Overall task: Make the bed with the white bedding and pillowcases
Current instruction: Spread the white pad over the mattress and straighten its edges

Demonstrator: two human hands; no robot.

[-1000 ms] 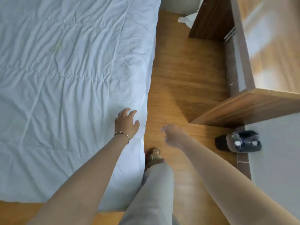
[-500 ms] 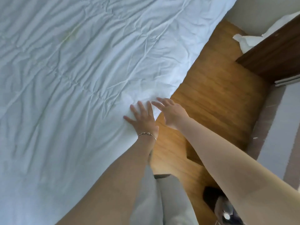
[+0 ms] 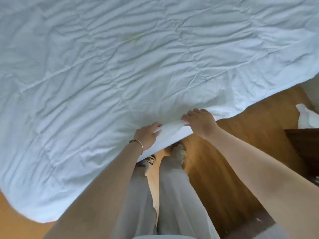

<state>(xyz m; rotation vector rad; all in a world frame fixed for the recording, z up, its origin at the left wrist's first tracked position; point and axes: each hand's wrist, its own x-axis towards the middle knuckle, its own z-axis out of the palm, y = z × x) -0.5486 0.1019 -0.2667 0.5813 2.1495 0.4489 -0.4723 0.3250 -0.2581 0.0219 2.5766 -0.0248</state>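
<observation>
Half a second ago both hands lay flat at the bed's edge; now each has taken hold of it. The left hand [image 3: 147, 136] has its fingers curled over the hem of the white bedding [image 3: 120, 69], and the right hand [image 3: 201, 122], just beside it at about 2 o'clock, pinches the same hem — a short fold is lifted between them. This looks like the start of a pull or tuck to square the cover along this side.

The bedding fills the view from 9 o'clock round to 2 o'clock, wrinkled, its near edge overhanging the wooden floor [image 3: 241, 135].

Counted: one sheet of bedding, two hands, one bracelet [image 3: 138, 143] on the left wrist, two sandalled feet [image 3: 179, 151] — and one white cloth [image 3: 306, 118] on the floor at 3 o'clock. No pillowcases show.
</observation>
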